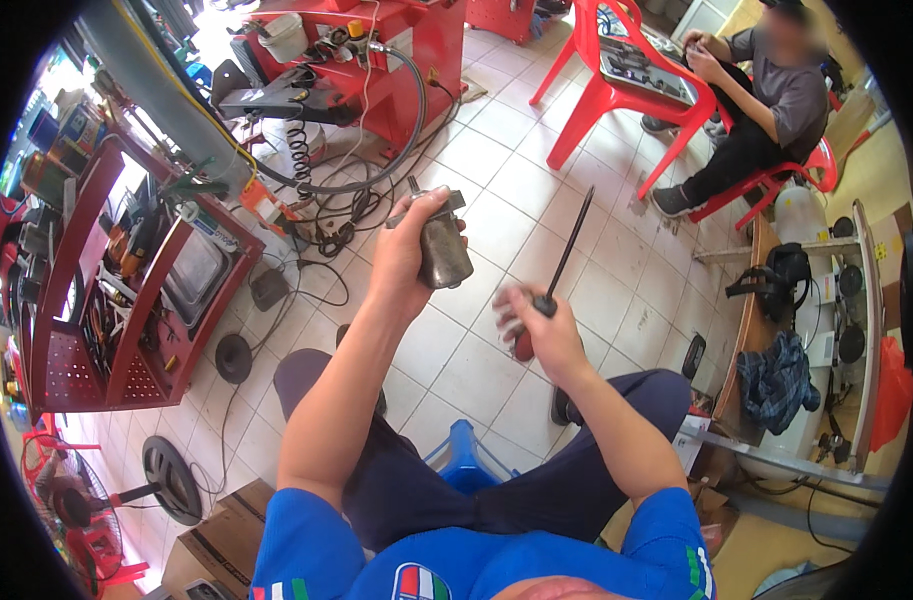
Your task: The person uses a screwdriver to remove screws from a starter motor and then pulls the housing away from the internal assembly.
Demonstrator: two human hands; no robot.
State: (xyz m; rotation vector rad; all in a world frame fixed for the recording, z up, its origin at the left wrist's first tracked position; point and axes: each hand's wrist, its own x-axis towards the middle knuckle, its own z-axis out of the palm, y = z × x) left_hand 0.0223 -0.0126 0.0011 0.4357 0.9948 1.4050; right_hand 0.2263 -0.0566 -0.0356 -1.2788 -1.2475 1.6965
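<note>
My left hand [404, 248] is raised ahead of my left knee, its fingers wrapped round a worn, grey metal cylinder with a bracket and a thin shaft at its top end, like a small electric motor [448, 254]. To the right and a little nearer, my right hand [554, 338] grips a screwdriver [566, 251] by its red and black handle. Its long dark blade points up and away from me, apart from the motor. Motion blurs some fingers of the right hand, and the left palm hides part of the cylinder.
At left stands a red tool cart [166, 372] holding tools and a metal tray. Cables [341, 225] lie near a red machine [411, 100]. A red plastic chair [566, 95] bears a tool case; beyond sits another person [791, 105]. A blue stool [463, 455] is beneath me.
</note>
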